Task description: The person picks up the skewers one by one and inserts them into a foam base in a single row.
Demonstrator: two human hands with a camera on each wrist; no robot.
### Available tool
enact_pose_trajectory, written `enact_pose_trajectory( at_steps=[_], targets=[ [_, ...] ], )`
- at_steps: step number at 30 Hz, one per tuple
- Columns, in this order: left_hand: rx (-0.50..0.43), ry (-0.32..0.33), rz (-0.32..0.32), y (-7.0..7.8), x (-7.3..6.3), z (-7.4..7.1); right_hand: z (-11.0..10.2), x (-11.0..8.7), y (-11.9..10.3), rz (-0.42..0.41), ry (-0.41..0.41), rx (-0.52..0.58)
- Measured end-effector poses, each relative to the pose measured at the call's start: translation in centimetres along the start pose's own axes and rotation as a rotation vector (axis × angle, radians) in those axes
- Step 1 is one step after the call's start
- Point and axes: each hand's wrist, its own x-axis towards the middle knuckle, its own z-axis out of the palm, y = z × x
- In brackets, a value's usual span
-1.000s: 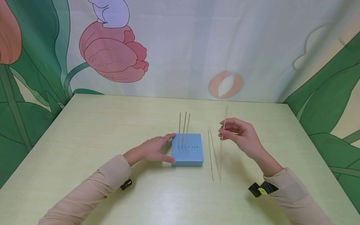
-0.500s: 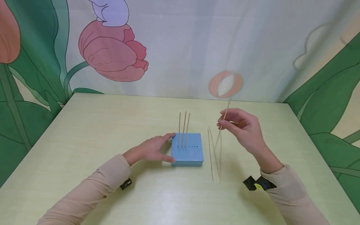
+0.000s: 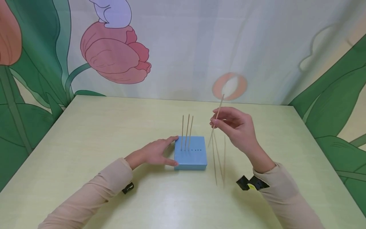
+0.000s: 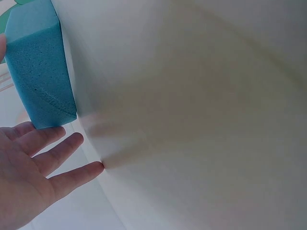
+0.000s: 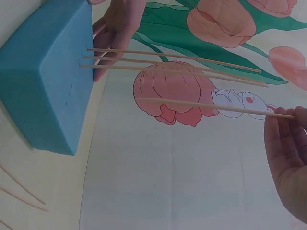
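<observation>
Being pinched: stick (image 5: 192, 104) by right grip (image 3: 235, 128), 2 o'clock of block (image 3: 191, 157) | likely light, snappable; best held midway | block touched by spread left grip (image 3: 154, 152)

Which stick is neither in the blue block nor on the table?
The held stick, pinched by the right hand; three standing sticks are in the block, three loose sticks lie on the table.

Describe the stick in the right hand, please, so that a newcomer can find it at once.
On the pale table sits a blue block bearing three standing sticks. To its right, the right hand pinches a thin, tilted stick. Three other sticks lie on the table; only this one is held in the air.
</observation>
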Motion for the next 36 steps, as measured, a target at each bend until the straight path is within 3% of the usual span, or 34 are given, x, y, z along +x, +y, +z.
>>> enact_pose_trajectory(
  at_steps=[9,20,36],
  targets=[
    [0.000,-0.004,-0.006,0.3,0.0,-0.1,1.3,0.3,0.8,-0.025,-0.003,0.007],
    [0.002,-0.008,-0.013,0.1,0.1,0.0,2.1,0.3,2.0,0.006,0.020,0.013],
    [0.012,0.003,-0.011,-0.1,0.1,0.1,3.2,0.0,3.6,0.059,0.004,-0.075]
  ],
)
